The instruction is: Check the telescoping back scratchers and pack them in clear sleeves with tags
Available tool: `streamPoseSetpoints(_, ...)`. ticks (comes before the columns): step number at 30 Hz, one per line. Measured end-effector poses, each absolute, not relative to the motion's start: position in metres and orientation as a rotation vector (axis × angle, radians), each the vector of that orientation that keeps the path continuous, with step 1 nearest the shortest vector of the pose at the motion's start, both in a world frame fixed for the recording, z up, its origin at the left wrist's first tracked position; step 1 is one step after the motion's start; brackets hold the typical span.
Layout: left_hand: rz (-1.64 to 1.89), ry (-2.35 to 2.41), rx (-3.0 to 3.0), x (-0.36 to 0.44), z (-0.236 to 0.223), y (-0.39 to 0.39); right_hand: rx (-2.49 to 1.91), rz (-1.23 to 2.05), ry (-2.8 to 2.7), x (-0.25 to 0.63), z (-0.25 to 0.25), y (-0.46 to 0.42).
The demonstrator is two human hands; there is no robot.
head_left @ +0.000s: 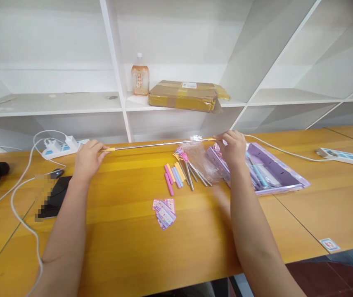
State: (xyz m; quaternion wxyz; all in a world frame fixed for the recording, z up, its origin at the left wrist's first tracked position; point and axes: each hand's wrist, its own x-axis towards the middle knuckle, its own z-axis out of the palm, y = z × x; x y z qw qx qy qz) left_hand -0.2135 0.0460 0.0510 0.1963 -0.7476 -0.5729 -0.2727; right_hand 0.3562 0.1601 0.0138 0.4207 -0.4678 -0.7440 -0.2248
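Observation:
Both hands hold a long thin metal telescopic rod (160, 144) stretched out level above the wooden table (126, 243). My left hand (87, 159) pinches its yellow handle end at the left. My right hand (233, 147) is closed on the other end, which has a yellow tip. Below the rod lie several short pastel sticks (174, 176) and several collapsed metal rods with small coloured hand-shaped tips (191, 169), next to a clear plastic bag (202, 159).
A purple packaging tray (275, 173) lies at the right. Small pink cards (164, 213) lie near the middle. A phone (54, 197), white cables and power strips (59, 147) sit at the left and far right. On the shelf stand a bottle (140, 75) and a cardboard parcel (185, 95).

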Motion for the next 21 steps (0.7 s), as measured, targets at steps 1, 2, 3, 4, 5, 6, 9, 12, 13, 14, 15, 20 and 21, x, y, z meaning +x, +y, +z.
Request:
streamPoseSetpoints(1, -0.781, -1.593, -2.112, -0.215, 0.050, 0.047, -1.163, -0.572, -1.850, 0.357, 0.013, 0.161)
streamPoseSetpoints(2, -0.800, -1.583, -2.133, -0.217, 0.050, 0.048, -1.155, -0.581, -1.833, 0.357, 0.012, 0.162)
streamPoseSetpoints(3, -0.821, -1.572, -2.156, -0.218, 0.049, 0.048, -1.148, -0.590, -1.814, 0.358, 0.011, 0.163)
streamPoseSetpoints(4, -0.846, -1.564, -2.177, -0.219, 0.048, 0.049, -1.142, -0.599, -1.797, 0.359, 0.010, 0.163)
streamPoseSetpoints(5, -0.871, -1.559, -2.194, -0.220, 0.048, 0.049, -1.140, -0.607, -1.779, 0.359, 0.009, 0.164)
streamPoseSetpoints(6, -0.896, -1.560, -2.205, -0.220, 0.047, 0.050, -1.139, -0.614, -1.762, 0.360, 0.009, 0.164)
streamPoseSetpoints(9, -0.927, -1.579, -2.231, -0.220, 0.046, 0.050, -1.130, -0.598, -1.754, 0.363, 0.009, 0.163)
streamPoseSetpoints(12, -0.935, -1.589, -2.191, -0.225, 0.048, 0.048, -1.121, -0.478, -1.795, 0.373, 0.012, 0.160)
streamPoseSetpoints(13, -0.944, -1.589, -2.161, -0.228, 0.049, 0.046, -1.120, -0.425, -1.802, 0.377, 0.014, 0.158)
streamPoseSetpoints(14, -0.950, -1.590, -2.131, -0.232, 0.049, 0.045, -1.120, -0.376, -1.808, 0.382, 0.015, 0.156)
streamPoseSetpoints(15, -0.953, -1.591, -2.108, -0.237, 0.050, 0.044, -1.121, -0.337, -1.813, 0.388, 0.016, 0.155)
streamPoseSetpoints(20, -0.948, -1.607, -2.069, -0.255, 0.051, 0.040, -1.224, -0.407, -1.795, 0.408, 0.018, 0.152)
streamPoseSetpoints(21, -0.955, -1.610, -2.063, -0.257, 0.051, 0.040, -1.238, -0.447, -1.781, 0.410, 0.018, 0.153)
